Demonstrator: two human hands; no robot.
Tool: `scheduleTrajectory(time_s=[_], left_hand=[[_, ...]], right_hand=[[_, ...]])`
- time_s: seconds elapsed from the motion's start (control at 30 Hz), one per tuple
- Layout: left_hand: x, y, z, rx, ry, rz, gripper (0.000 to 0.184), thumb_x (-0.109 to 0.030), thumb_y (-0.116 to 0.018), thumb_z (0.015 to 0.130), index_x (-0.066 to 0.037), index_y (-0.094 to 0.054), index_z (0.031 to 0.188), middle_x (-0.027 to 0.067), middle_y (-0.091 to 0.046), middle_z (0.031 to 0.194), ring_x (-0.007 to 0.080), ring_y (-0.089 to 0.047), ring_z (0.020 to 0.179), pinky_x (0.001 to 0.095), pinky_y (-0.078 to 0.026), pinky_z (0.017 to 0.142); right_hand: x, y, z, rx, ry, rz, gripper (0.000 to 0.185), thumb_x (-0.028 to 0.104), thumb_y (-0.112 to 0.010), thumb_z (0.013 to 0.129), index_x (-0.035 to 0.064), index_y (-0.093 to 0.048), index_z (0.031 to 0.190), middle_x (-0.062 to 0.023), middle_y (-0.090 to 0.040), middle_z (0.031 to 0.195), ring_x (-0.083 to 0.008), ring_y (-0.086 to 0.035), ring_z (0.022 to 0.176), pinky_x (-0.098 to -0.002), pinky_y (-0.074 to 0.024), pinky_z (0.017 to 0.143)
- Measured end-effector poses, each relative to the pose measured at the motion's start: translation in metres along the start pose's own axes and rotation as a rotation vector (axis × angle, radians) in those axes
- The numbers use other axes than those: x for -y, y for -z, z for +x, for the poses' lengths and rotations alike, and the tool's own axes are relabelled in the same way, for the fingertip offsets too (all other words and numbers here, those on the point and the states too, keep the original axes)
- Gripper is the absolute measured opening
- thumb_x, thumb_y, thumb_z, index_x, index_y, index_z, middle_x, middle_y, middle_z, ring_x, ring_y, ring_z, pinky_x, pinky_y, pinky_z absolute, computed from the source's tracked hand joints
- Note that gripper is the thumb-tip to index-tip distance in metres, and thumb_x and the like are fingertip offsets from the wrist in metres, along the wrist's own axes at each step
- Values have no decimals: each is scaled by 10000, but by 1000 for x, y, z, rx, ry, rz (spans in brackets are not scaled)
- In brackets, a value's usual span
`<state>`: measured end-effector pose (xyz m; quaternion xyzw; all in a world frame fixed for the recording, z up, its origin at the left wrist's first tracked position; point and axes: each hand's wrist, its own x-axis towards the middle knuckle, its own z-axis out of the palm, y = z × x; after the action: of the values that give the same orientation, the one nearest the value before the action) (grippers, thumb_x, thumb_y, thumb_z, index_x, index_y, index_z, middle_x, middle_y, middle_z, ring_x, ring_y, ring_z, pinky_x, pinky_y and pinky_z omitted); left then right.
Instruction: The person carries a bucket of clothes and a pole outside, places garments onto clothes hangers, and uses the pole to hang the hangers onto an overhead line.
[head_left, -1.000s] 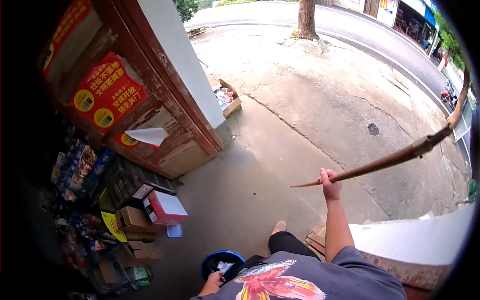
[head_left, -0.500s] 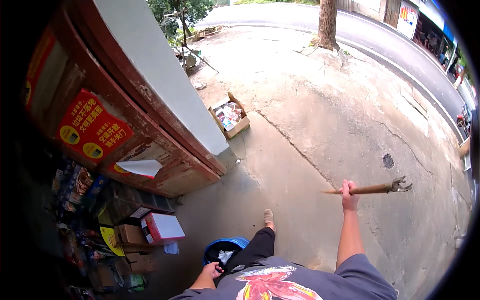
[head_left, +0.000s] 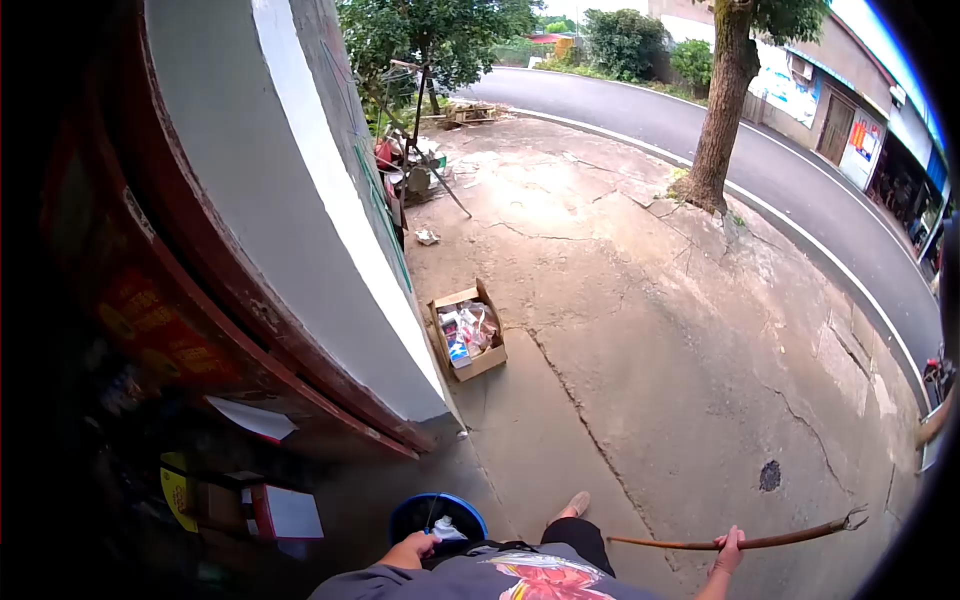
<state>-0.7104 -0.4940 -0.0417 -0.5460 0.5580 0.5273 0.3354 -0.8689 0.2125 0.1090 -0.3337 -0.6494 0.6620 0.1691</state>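
My right hand (head_left: 731, 549) is wrapped round a long wooden stick (head_left: 785, 537), held nearly level out to my right. The stick narrows to a thin end on the left and ends in a ragged fork on the right. At my left side, my left hand (head_left: 412, 548) is closed at the thin handle of a blue bucket (head_left: 478, 512). Crumpled white material (head_left: 447, 528) lies inside the bucket. My shirt hides the bucket's lower part.
An open cardboard box (head_left: 482, 368) of mixed waste stands by the white wall (head_left: 300, 200). A red door (head_left: 300, 390) and stacked boxes (head_left: 290, 512) are on the left. Cracked concrete (head_left: 640, 370) leads to a tree trunk (head_left: 712, 130) and road (head_left: 620, 105).
The view has tilted up, and the cardboard box now appears lower and nearer. A foot has stepped forward. My right hand and the stick are lower in view; the bucket stays beside me.
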Motion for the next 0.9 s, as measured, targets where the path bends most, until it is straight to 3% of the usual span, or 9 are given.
scheduleTrajectory(time_s=[0.07,0.1,0.17,0.3,0.43,0.63,0.7,0.8,0.9], left_hand=[[-55,-24,0,-37,-57,342,311,-315,-707,822,-33,-653,941,110,-647,772,219,-583,601,356,-463,560],[-75,-35,18,-45,-69,336,311,-315,-707,822,-33,-653,941,110,-647,772,219,-583,601,356,-463,560],[-133,-55,45,94,-85,552,372,-338,-722,802,-26,-690,1003,139,-678,848,226,-633,691,367,-491,610],[-241,-105,39,-7,-272,597,460,-370,-743,775,-6,-696,1052,171,-691,929,239,-662,741,368,-511,645],[-311,-129,47,-149,-131,379,399,-342,-743,791,22,-677,941,159,-672,746,265,-657,646,358,-510,581],[-409,-166,114,35,-86,-212,225,-212,-712,838,-14,-629,904,153,-632,731,272,-624,596,375,-491,530],[-476,-183,107,-3,-76,125,241,-267,-691,847,-42,-668,930,128,-653,755,249,-626,606,362,-473,521],[-556,-200,146,4,-58,321,320,-348,-679,845,-44,-722,932,95,-698,845,203,-644,643,339,-494,585],[-618,-201,152,72,41,188,313,-332,-645,877,-42,-720,968,71,-701,871,171,-654,656,319,-500,601]], right_hand=[[7,-19,58,-4,-15,2,376,299,-580,952,149,-396,661,21,-394,525,-111,-452,505,-281,-390,516],[9,-30,90,-35,-34,35,382,323,-578,956,150,-399,667,24,-392,519,-107,-445,485,-279,-390,495],[15,-59,146,-78,-46,98,389,347,-577,959,150,-402,673,26,-390,513,-102,-437,464,-277,-390,474],[45,-153,247,-91,70,-1,374,363,-577,961,126,-454,700,28,-378,492,-95,-428,427,-268,-397,437],[99,-258,340,103,177,-67,372,283,-558,962,89,-460,661,2,-417,497,-110,-448,410,-275,-384,412],[120,-417,443,341,127,-218,368,269,-587,933,91,-481,629,-10,-451,516,-125,-479,427,-283,-408,430],[106,-446,477,315,169,-303,366,268,-596,920,80,-479,628,-18,-462,520,-136,-481,427,-297,-420,439],[98,-476,533,233,97,-255,366,274,-604,913,68,-486,635,-33,-479,518,-156,-496,426,-304,-431,435],[80,-476,574,267,-12,-274,313,238,-597,920,99,-460,675,-14,-444,546,-125,-456,451,-296,-438,452]])
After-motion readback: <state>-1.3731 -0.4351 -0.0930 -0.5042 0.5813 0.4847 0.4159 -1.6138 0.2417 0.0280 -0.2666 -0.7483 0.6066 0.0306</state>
